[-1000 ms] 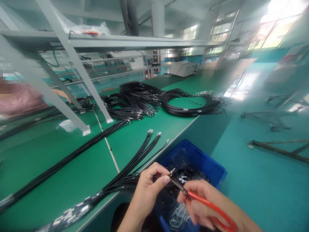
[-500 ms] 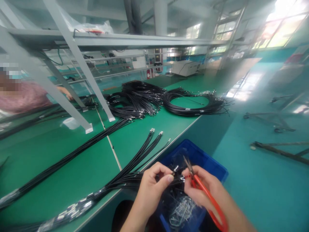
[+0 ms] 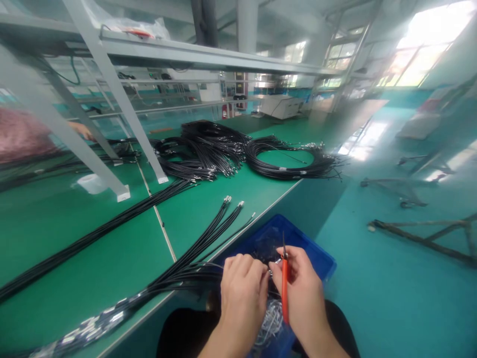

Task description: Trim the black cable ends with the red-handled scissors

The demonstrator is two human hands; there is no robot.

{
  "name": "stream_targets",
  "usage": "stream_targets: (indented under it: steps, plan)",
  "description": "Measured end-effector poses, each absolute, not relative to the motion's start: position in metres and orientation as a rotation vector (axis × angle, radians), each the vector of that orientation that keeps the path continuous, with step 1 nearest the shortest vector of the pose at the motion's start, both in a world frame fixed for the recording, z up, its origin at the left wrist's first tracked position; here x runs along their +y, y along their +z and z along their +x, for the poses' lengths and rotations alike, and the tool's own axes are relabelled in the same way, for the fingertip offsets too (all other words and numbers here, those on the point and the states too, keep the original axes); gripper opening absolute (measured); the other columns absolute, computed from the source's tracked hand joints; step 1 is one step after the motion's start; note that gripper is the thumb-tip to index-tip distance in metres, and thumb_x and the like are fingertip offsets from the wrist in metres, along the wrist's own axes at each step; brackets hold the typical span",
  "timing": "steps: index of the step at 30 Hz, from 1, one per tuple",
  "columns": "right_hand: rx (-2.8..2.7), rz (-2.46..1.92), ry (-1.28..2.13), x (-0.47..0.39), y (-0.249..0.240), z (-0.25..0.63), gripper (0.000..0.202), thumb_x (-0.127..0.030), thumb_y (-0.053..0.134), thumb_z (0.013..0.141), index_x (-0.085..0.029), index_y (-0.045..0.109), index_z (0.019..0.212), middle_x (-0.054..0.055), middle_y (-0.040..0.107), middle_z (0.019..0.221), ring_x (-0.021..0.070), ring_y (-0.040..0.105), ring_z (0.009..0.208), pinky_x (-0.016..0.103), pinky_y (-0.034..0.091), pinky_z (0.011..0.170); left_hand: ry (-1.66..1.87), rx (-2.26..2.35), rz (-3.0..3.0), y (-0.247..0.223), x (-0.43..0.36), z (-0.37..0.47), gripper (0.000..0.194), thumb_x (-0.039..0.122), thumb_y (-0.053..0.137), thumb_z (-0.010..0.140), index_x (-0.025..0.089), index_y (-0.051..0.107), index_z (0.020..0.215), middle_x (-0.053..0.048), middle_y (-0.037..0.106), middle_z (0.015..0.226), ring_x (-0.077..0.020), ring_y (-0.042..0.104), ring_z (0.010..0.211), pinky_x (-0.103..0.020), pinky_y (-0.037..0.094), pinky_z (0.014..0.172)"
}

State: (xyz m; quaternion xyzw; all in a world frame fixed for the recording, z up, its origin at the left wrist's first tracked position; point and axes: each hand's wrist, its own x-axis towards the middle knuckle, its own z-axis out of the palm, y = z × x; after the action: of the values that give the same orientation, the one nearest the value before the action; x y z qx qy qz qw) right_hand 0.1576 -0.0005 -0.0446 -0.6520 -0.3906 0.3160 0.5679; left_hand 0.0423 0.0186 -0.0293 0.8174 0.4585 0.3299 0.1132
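So the little metal tip [image 3: 270, 272] sits right between both hands, over the blue bin [image 3: 316, 251], though it's mostly covered. Right hand [image 3: 298, 281] has orange-handled snips [image 3: 285, 286] tucked in the grip, blade pointing up, with thumb and finger bunched close by the tip. Left hand [image 3: 244, 283] is back-on to us, fingers curled; honestly can't tell what they're pinching. I'd guess the tip is light, hard and kinda slippery, and the cable springy, so grab just behind the metal. The bundle of black cables [image 3: 160, 286] runs along the near edge of the green desk [image 3: 204, 216], with a big coil [image 3: 286, 172] and a heap of cables [image 3: 212, 149] farther back.
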Motion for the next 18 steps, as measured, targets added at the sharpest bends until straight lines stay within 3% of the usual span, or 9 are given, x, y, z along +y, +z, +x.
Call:
stream_targets:
  steps: [5,8,12,18]
  plan:
    - [-0.881,-1.406,0.854,-0.008,-0.026,0.166,0.03,-0.029,0.071,0.067,-0.022,0.055,0.092,0.001,0.061,0.075,0.0165,0.06,0.066,0.027,0.05,0.062,0.942,1.354,2.196,-0.031,0.022,0.037,0.014,0.017,0.051,0.084,0.019,0.059,0.073,-0.002,0.059,0.072,-0.0186,0.05,0.07,-0.033,0.034,0.069]
    - [-0.952,-1.217,1.225,-0.01,-0.016,0.181,0.036,-0.029,0.077,0.061,-0.02,0.058,0.091,0.001,0.062,0.07,0.0129,0.056,0.058,0.024,0.045,0.055,0.928,1.302,1.964,-0.027,0.029,0.031,0.009,0.018,0.056,0.081,0.02,0.06,0.073,0.0,0.06,0.071,-0.0176,0.052,0.069,-0.03,0.036,0.067]
    - [-0.941,-0.937,1.756,-0.018,-0.018,0.197,0.036,-0.037,0.068,0.068,-0.015,0.06,0.096,0.004,0.065,0.068,0.0067,0.043,0.041,0.021,0.03,0.041,0.976,1.192,1.725,-0.019,0.036,0.025,0.008,0.018,0.058,0.079,0.019,0.062,0.071,0.001,0.057,0.068,-0.0156,0.052,0.065,-0.026,0.038,0.061]
    - [-0.929,-1.021,1.859,-0.026,-0.026,0.196,0.02,-0.015,0.053,0.079,-0.014,0.058,0.099,0.004,0.066,0.07,0.0061,0.044,0.046,0.021,0.032,0.048,0.99,1.163,1.674,-0.015,0.034,0.023,0.01,0.016,0.058,0.078,0.018,0.06,0.069,0.001,0.056,0.067,-0.0142,0.051,0.065,-0.024,0.039,0.062]
